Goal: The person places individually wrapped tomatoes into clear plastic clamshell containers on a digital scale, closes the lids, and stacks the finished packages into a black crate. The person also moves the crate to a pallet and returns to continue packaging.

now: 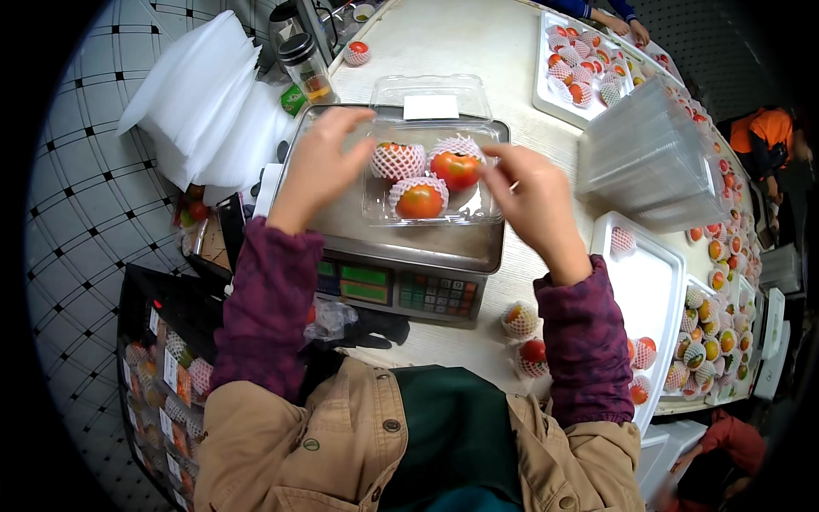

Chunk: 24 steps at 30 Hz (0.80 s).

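Note:
An open clear plastic clamshell box (pixel 461 203) rests on the metal pan (pixel 342 221) of a digital scale (pixel 441 294). Inside sit three tomatoes in white foam nets: one at the left (pixel 397 161), one at the right (pixel 455 168) and one in front (pixel 419 200). The raised lid (pixel 470 86) leans back, with a blank-looking white label (pixel 430 107) near the hinge. My left hand (pixel 329 160), slightly blurred, hovers at the box's left side, fingers apart. At the right side, my right hand (pixel 531 189) has its fingertips beside the right tomato; whether they touch it is unclear.
Stacked empty clamshells (pixel 652 153) and a white foam tray (pixel 646 275) stand at the right. White foam sheets (pixel 198 109) and a glass jar (pixel 310 67) are at the left. Two netted tomatoes (pixel 528 339) lie near my right sleeve. Other people's hands (pixel 624 27) show far right.

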Each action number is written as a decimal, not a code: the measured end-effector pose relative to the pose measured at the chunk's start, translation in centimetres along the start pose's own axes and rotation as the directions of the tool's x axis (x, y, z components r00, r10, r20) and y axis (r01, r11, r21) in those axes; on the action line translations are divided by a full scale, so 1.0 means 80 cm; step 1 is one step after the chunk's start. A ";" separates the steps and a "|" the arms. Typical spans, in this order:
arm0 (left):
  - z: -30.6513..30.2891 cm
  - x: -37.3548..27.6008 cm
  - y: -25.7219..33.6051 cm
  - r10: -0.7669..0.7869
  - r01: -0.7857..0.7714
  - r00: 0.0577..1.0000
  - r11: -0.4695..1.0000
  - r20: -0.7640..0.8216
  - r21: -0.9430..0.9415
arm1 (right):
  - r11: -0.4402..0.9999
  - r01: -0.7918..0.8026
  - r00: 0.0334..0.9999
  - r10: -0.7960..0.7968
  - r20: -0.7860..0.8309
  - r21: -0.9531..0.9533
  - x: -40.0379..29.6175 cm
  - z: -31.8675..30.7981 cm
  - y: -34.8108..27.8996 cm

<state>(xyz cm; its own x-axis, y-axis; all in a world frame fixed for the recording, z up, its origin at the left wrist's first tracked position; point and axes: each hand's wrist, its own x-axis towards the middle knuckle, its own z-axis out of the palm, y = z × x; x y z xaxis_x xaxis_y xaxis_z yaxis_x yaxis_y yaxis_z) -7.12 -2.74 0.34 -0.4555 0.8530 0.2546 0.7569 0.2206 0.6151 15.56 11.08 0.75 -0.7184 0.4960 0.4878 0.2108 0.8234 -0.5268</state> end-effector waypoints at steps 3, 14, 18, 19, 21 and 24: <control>0.011 0.031 -0.038 -0.495 0.480 0.863 0.740 0.100 -0.472 | 0.977 -0.210 0.976 0.212 0.053 -0.040 -0.004 -0.007 0.008; 0.026 -0.076 0.004 -0.355 0.277 0.935 0.759 -0.018 -0.589 | 0.319 -0.793 0.604 0.519 0.604 0.519 -0.033 -0.013 0.029; 0.013 -0.090 0.019 -0.501 0.572 0.816 0.627 0.289 -0.529 | 0.476 -0.750 0.661 0.531 0.530 0.458 -0.042 -0.001 0.023; 0.015 -0.091 0.017 -0.501 0.577 0.813 0.619 0.297 -0.533 | 0.484 -0.742 0.670 0.522 0.528 0.463 -0.043 0.000 0.023; 0.023 -0.090 0.012 -0.498 0.584 0.808 0.605 0.314 -0.542 | 0.499 -0.725 0.689 0.505 0.520 0.475 -0.047 0.004 0.028; 0.028 -0.083 0.010 -0.466 0.525 0.846 0.650 0.257 -0.550 | 0.590 -0.681 0.732 0.525 0.435 0.434 -0.041 0.010 0.032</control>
<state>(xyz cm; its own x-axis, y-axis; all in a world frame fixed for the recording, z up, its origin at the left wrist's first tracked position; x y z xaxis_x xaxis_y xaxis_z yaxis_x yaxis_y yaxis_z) -2.47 -7.15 -2.54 -0.6179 0.7409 -0.2632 -0.0051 0.3310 0.9436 17.94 11.32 -2.76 -0.7035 0.6751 -0.2224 0.3259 0.0284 -0.9450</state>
